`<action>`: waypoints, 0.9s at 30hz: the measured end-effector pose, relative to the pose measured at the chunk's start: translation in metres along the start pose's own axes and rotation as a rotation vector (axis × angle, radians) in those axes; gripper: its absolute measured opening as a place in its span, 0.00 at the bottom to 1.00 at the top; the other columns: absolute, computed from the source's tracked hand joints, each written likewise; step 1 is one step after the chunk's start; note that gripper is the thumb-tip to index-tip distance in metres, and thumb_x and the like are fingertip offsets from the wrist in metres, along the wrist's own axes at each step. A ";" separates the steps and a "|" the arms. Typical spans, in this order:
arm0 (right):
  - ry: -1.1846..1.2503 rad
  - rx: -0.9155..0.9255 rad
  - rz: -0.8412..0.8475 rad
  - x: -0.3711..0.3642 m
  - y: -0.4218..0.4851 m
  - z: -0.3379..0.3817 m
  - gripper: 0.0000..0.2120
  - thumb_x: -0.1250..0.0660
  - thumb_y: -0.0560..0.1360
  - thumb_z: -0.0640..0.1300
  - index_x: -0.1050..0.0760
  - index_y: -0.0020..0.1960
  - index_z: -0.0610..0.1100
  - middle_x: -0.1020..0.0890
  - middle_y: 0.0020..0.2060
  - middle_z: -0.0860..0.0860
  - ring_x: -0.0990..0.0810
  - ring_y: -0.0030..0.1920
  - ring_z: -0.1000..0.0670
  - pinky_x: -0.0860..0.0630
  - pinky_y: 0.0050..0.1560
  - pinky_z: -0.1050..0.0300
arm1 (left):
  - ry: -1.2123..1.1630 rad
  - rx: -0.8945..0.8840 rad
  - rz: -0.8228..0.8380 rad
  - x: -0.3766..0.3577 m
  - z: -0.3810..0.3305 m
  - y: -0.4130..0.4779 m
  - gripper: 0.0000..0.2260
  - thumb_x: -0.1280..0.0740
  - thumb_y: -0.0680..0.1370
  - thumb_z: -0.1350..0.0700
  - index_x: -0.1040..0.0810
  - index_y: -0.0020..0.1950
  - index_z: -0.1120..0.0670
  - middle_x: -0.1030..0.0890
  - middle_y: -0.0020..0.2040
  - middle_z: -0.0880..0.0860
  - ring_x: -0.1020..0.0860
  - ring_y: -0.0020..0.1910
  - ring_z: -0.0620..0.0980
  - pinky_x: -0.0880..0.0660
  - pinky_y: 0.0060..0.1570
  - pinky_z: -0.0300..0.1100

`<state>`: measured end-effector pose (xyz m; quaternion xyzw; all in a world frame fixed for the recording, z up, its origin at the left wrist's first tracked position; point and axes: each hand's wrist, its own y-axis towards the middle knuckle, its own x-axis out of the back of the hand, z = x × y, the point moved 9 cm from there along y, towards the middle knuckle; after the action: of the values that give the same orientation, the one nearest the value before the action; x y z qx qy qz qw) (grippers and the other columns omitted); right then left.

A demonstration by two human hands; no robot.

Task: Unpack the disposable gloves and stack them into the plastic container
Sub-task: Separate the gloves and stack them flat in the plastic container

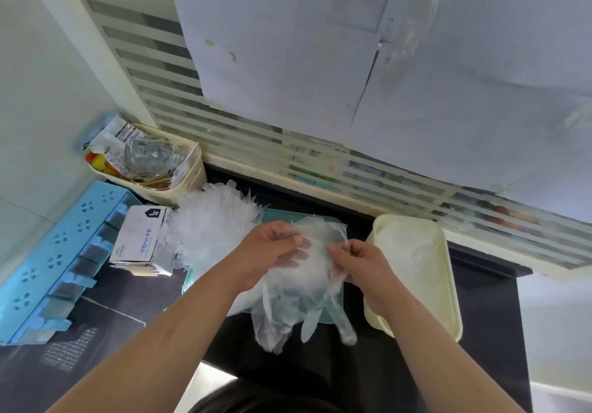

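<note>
Disposable gloves [307, 287], clear and limp, held as a small bunch over the middle of the table [128, 303], cuffs up at the hands, fingers dangling toward the near edge. Left hand [272, 249] curled on the bunch from the left, thumb on top, fingertips showing dimly through the film beneath. Right hand [362, 262] pinching the cuff edge from the right between thumb and forefinger, other fingers tucked under. Under the bunch, a teal tray [326, 311] lying flat on the dark table. Just right of that, the plastic container [451, 287], cream-coloured and oblong, open at the top, something pale and filmy heaped inside; impossible to tell how many gloves. Left of the hands, a loose pile of clear gloves [211, 230], spilling against a white glove box [141, 239] with flaps open at its near end. Farther left, a light blue rack [48, 268] along the table edge. Behind the box, a cream basket [195, 172] crammed with packets and a glass jar [147, 153]. Along the back, a striped frosted window [224, 143] with white paper sheets [288, 60] stuck over it.
</note>
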<state>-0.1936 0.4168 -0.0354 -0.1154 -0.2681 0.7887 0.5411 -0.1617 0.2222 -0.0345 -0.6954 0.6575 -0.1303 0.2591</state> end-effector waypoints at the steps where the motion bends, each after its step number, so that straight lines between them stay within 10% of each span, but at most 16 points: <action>1: 0.040 -0.024 -0.014 0.006 0.000 -0.005 0.14 0.26 0.80 0.53 0.16 0.49 0.41 0.13 0.42 0.43 0.15 0.46 0.43 0.21 0.67 0.34 | 0.010 -0.002 0.023 -0.001 -0.001 0.002 0.10 0.30 0.82 0.61 0.23 0.61 0.63 0.13 0.54 0.60 0.14 0.50 0.56 0.17 0.50 0.48; 5: 0.095 -0.067 0.195 -0.001 -0.005 -0.004 0.18 0.26 0.79 0.55 0.16 0.62 0.43 0.12 0.55 0.45 0.13 0.57 0.43 0.19 0.64 0.45 | 0.135 -0.002 0.124 -0.018 -0.002 0.010 0.09 0.31 0.83 0.58 0.20 0.60 0.61 0.13 0.52 0.59 0.14 0.48 0.55 0.18 0.44 0.45; 9: -0.084 -0.100 -0.071 0.016 0.008 -0.015 0.08 0.26 0.81 0.50 0.14 0.50 0.46 0.11 0.44 0.47 0.12 0.49 0.44 0.17 0.60 0.44 | 0.350 -0.056 -0.130 -0.014 0.004 0.036 0.12 0.37 0.85 0.49 0.17 0.52 0.53 0.15 0.48 0.51 0.16 0.49 0.52 0.20 0.47 0.43; 11: -0.177 -0.139 -0.221 0.027 0.011 -0.023 0.08 0.29 0.82 0.50 0.16 0.53 0.46 0.12 0.46 0.47 0.14 0.50 0.45 0.18 0.62 0.41 | 0.852 -0.166 -0.218 -0.009 0.008 0.055 0.13 0.40 0.86 0.48 0.18 0.53 0.53 0.18 0.58 0.52 0.21 0.60 0.55 0.24 0.57 0.46; 15: -0.317 -0.159 -0.257 0.034 0.009 -0.019 0.12 0.34 0.85 0.51 0.22 0.62 0.44 0.16 0.54 0.48 0.18 0.56 0.46 0.22 0.67 0.44 | 1.627 -0.005 0.122 -0.023 0.067 0.084 0.21 0.41 0.84 0.46 0.24 0.73 0.53 0.39 0.82 0.56 0.47 0.82 0.59 0.46 0.80 0.55; 21: -0.391 -0.073 -0.196 0.038 0.008 -0.005 0.10 0.34 0.84 0.49 0.19 0.61 0.46 0.14 0.53 0.50 0.16 0.56 0.47 0.21 0.66 0.46 | 1.736 -0.064 0.079 -0.022 0.078 0.084 0.24 0.38 0.82 0.55 0.30 0.78 0.57 0.40 0.81 0.54 0.47 0.82 0.59 0.50 0.82 0.54; 27: -0.643 0.020 0.140 0.016 0.003 0.009 0.11 0.34 0.84 0.47 0.24 0.44 0.59 0.19 0.41 0.60 0.21 0.47 0.57 0.27 0.49 0.64 | 1.504 -0.253 -0.033 -0.014 0.044 0.076 0.15 0.38 0.82 0.53 0.23 0.67 0.56 0.25 0.67 0.52 0.28 0.67 0.54 0.27 0.65 0.49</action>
<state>-0.2066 0.4275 -0.0278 0.1268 -0.4090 0.8225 0.3743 -0.2044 0.2438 -0.1091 -0.4536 0.6562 -0.4965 -0.3423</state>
